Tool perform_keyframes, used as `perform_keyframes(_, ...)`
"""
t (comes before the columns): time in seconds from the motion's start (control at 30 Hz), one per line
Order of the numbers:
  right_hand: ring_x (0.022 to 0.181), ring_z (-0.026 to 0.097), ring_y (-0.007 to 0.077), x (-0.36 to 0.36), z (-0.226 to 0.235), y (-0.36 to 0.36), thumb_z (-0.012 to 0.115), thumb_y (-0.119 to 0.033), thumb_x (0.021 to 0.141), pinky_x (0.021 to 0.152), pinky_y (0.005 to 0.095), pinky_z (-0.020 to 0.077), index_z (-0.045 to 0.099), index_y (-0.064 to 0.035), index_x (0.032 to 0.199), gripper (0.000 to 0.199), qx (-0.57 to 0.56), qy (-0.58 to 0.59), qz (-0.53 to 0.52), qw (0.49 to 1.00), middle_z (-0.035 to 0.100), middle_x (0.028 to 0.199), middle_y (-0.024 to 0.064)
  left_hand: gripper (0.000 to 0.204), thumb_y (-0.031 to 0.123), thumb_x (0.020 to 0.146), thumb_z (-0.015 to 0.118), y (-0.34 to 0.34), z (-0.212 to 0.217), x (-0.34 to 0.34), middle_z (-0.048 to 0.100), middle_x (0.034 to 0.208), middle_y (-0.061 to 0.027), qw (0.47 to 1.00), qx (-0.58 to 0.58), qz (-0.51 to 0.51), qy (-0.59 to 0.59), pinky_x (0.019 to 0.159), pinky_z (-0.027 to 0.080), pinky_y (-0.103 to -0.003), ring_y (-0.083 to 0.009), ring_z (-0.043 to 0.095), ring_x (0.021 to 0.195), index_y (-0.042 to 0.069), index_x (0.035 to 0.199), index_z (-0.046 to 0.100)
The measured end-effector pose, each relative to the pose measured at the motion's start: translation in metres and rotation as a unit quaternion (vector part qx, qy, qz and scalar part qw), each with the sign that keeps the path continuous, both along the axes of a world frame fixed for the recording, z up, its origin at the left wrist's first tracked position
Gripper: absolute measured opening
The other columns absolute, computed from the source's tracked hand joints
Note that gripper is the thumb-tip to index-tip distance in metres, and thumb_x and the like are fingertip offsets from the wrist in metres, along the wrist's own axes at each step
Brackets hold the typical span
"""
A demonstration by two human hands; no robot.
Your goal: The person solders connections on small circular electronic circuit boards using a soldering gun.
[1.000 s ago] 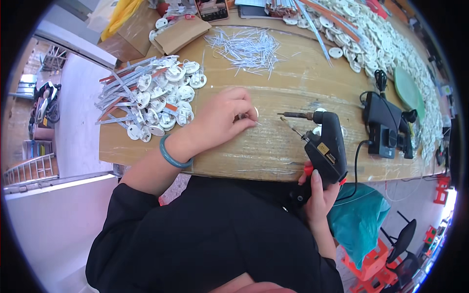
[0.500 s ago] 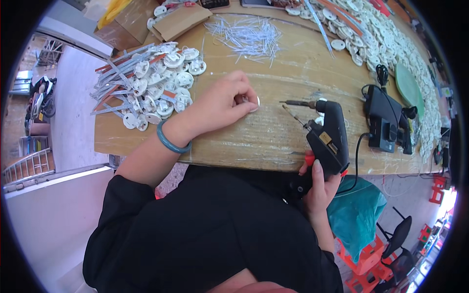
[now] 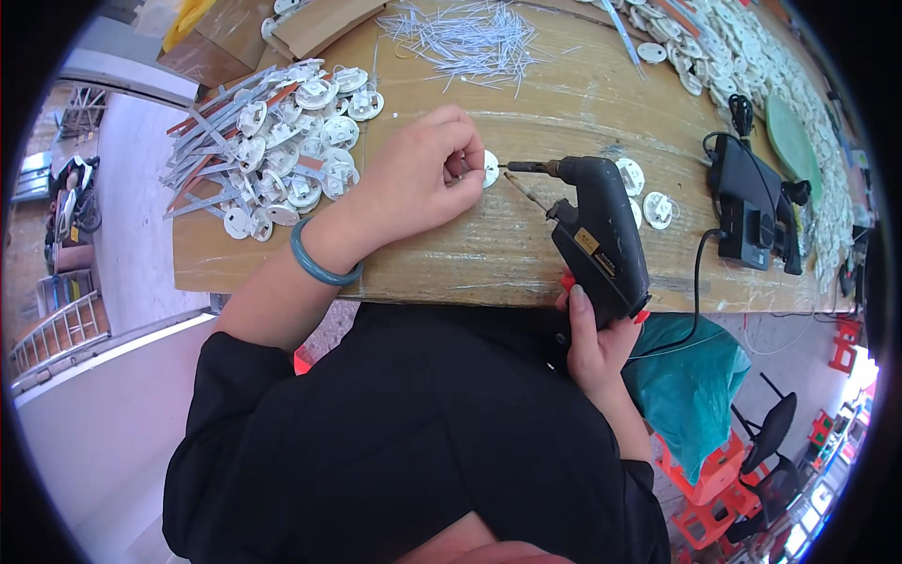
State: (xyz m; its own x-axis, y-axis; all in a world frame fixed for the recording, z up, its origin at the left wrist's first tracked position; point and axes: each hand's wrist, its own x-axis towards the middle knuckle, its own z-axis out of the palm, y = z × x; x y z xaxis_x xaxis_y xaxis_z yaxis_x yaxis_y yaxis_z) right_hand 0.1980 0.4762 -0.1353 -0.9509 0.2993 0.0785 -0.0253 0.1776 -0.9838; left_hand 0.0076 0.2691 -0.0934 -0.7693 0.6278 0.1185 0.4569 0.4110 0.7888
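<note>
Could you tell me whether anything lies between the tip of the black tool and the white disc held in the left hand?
Nothing visible does: the black tool points its tip straight at the white disc pinched by the left hand, with only bare table beneath.

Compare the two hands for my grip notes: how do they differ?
The left hand pinches a small white disc on the wooden table; the right hand wraps the black soldering gun at the table's edge. Only the left wears a bracelet. Both are bare.
</note>
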Motion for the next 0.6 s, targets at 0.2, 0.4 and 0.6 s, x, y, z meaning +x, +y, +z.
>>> perform_keyframes(0.2, 0.099, 0.060, 0.0172, -0.0007, 0.0005, -0.0023, 0.067, -0.004, 0.090, 0.088, 0.0283, 0.0459, 0.047, 0.0044, 0.127, 0.043, 0.005, -0.011, 0.003, 1.000, 0.062, 0.111, 0.0126, 0.009, 0.007, 0.079, 0.066, -0.0001, -0.0032, 0.0004, 0.057, 0.087, -0.0084, 1.000, 0.010, 0.000, 0.015, 0.062, 0.051, -0.031, -0.0195, 0.060, 0.070, 0.002, 0.080, 0.059)
perform_keyframes(0.4, 0.100, 0.060, 0.0184, -0.0024, 0.0010, -0.0032, 0.067, -0.004, 0.090, 0.089, 0.0290, 0.0456, 0.048, 0.0054, 0.126, 0.042, 0.028, -0.007, 0.009, 1.000, 0.061, 0.112, 0.0134, 0.009, 0.007, 0.078, 0.066, -0.0008, -0.0028, 0.0003, 0.057, 0.089, -0.0096, 1.000, 0.012, -0.009, 0.016, 0.064, 0.051, -0.032, -0.0210, 0.062, 0.071, 0.002, 0.080, 0.059)
perform_keyframes(0.6, 0.103, 0.059, 0.0193, -0.0054, 0.0071, -0.0062, 0.067, -0.003, 0.089, 0.091, 0.0298, 0.0449, 0.048, 0.0056, 0.127, 0.042, 0.046, -0.002, 0.008, 0.999, 0.059, 0.116, 0.0145, 0.009, 0.007, 0.078, 0.066, -0.0009, -0.0031, 0.0006, 0.057, 0.089, -0.0094, 1.000, 0.017, -0.010, 0.017, 0.064, 0.052, -0.033, -0.0214, 0.063, 0.072, 0.001, 0.080, 0.059)
